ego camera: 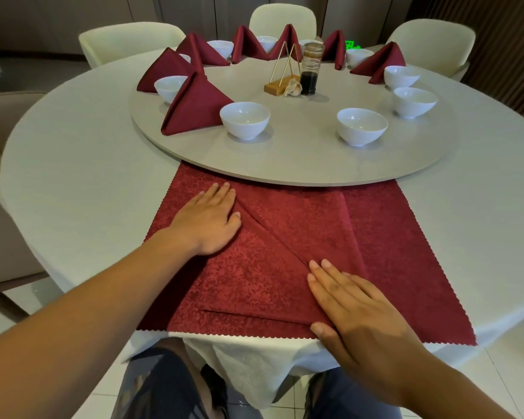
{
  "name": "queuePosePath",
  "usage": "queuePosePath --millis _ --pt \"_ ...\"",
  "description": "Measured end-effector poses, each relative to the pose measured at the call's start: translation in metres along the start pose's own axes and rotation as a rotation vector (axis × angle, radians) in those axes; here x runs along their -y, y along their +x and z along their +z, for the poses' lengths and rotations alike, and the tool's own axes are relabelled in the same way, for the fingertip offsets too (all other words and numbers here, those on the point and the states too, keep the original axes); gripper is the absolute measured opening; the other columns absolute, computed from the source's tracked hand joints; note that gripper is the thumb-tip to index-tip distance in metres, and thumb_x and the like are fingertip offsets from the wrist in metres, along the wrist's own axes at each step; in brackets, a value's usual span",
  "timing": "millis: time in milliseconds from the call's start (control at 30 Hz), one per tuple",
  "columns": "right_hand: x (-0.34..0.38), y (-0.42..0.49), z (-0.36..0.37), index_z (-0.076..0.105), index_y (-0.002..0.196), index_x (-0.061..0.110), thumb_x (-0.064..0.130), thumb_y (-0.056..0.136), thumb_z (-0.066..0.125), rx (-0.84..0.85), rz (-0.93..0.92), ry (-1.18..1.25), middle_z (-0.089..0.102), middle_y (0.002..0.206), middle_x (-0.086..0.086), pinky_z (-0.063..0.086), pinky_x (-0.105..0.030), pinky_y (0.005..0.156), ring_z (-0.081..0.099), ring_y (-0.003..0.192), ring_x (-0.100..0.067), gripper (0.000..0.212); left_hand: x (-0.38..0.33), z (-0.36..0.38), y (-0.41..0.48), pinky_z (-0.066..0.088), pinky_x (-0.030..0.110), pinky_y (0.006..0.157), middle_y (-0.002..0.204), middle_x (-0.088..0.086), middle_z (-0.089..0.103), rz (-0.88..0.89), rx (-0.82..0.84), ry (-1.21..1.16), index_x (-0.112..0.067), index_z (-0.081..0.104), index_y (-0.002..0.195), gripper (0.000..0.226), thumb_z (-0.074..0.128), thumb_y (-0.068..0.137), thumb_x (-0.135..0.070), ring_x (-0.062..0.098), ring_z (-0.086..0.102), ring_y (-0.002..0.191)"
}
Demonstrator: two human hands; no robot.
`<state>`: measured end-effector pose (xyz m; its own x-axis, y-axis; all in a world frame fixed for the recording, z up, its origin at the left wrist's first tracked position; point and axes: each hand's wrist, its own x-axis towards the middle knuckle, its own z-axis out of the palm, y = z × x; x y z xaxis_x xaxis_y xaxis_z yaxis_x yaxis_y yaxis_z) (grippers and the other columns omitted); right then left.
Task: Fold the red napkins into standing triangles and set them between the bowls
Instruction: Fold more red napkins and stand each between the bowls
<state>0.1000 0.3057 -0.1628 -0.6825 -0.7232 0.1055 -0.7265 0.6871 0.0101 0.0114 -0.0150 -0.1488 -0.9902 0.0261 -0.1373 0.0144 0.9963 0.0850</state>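
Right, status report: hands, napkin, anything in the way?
Both flat: left hand on napkin, right hand on its fold. Napkin part-folded, not standing. Far edge hidden by turntable.

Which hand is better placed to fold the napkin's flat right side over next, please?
Probably the right hand: it lies beside that flat side, while the left hand presses the left of the napkin.

Open lane across the turntable (288, 172)
I can pass between left bowl (244, 119) and right bowl (362, 126); standing napkin (194, 107) walls the left, bottle (310, 71) stands beyond.
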Motion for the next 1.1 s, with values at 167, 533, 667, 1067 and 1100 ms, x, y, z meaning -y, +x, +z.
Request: queuePosePath --millis 167,533,667,1067,1100 --pt "0.000 0.002 -0.003 0.039 0.153 0.012 0.050 0.107 0.017 0.031 0.001 0.011 0.030 0.163 -0.004 0.022 -0.037 0.117 0.023 0.152 -0.016 0.063 -0.002 0.000 -0.014 0.016 0.042 0.126 0.165 0.015 0.027 0.045 -0.237 0.033 -0.010 0.037 0.155 0.060 0.037 0.103 -0.039 0.031 0.020 0.154" --pt "-0.012 0.000 -0.028 0.034 0.153 0.036 0.049 0.097 0.039 0.015 0.072 0.593 0.007 0.162 0.031 0.006 -0.016 0.121 -0.001 0.149 0.010 0.057 -0.092 0.003 -0.098 0.039 0.034 0.098 0.117 -0.020 0.048 0.528 -0.112 -0.298 -0.036 0.063 0.106 0.024 0.058 0.093 -0.056 0.002 0.042 0.110" --pt "-0.031 -0.016 -0.039 0.066 0.107 0.038 0.043 0.086 0.060 -0.200 0.139 0.622 0.052 0.134 0.027 0.036 -0.017 0.107 0.046 0.133 -0.006 0.023 -0.091 0.009 -0.101 0.033 0.029 0.097 0.125 -0.019 0.044 0.549 -0.112 -0.226 -0.038 0.059 0.110 0.040 0.053 0.087 -0.072 0.004 0.039 0.117" --pt "-0.039 -0.031 -0.027 0.071 0.098 0.036 0.037 0.088 0.067 -0.159 0.132 0.508 0.062 0.113 0.027 0.040 -0.011 0.096 0.055 0.114 0.004 0.011 -0.094 0.003 -0.106 0.048 0.035 0.088 0.109 -0.019 0.062 0.552 -0.188 -0.271 -0.032 0.065 0.103 0.030 0.041 0.102 -0.050 0.004 0.057 0.103" --pt "-0.038 -0.029 -0.028 0.071 0.099 0.034 0.034 0.089 0.065 -0.174 0.134 0.495 0.063 0.110 0.027 0.042 -0.013 0.094 0.057 0.110 0.004 0.011 -0.095 0.001 -0.107 0.049 0.034 0.087 0.107 -0.018 0.062 0.555 -0.194 -0.262 -0.032 0.063 0.105 0.030 0.040 0.103 -0.050 0.004 0.058 0.101"
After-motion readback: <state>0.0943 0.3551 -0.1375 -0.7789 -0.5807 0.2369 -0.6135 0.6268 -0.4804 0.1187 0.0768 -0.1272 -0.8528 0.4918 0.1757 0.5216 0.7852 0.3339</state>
